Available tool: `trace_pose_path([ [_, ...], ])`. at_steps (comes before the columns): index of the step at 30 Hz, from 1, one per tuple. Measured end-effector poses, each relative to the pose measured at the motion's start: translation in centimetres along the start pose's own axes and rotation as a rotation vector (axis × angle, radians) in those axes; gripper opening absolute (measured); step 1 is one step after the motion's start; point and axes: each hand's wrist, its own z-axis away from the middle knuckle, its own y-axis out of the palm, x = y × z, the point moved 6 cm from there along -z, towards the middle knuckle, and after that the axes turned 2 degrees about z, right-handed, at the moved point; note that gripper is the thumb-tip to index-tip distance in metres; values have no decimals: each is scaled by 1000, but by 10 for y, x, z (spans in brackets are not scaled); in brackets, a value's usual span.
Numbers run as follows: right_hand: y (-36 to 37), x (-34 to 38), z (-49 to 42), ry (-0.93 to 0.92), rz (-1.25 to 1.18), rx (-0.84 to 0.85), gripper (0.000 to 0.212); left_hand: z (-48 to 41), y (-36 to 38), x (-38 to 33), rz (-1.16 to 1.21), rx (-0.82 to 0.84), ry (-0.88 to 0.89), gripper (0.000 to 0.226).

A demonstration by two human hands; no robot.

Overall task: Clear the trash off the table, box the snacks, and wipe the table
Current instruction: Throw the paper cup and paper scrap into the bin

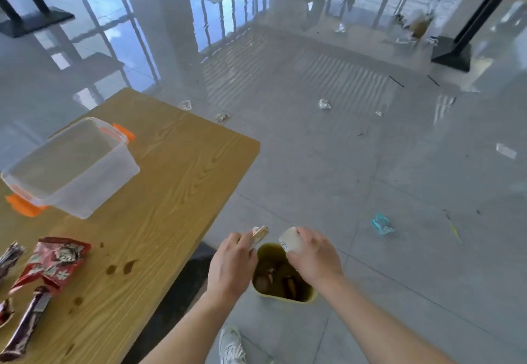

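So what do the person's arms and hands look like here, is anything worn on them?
Both forearms are bare right down to the frame edge, with no sleeve in view. The left hand and right hand wear no gloves, and no watch, ring or wristband shows. A white sneaker is visible below, between the arms.

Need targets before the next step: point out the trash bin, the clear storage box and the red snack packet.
trash bin (309, 296): head view, on its yellow front rim.
clear storage box (97, 189): head view, on its near side wall.
red snack packet (54, 261): head view, on the printed face's middle.
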Motion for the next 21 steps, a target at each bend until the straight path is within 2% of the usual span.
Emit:
trace_pose_path([
  [9, 86, -85, -37, 249, -58, 117, 54, -41, 123, 38, -11, 236, -75, 34],
  [21, 263, -209, -105, 359, -73, 368, 48, -66, 327, 104, -173, 438, -142, 32],
])
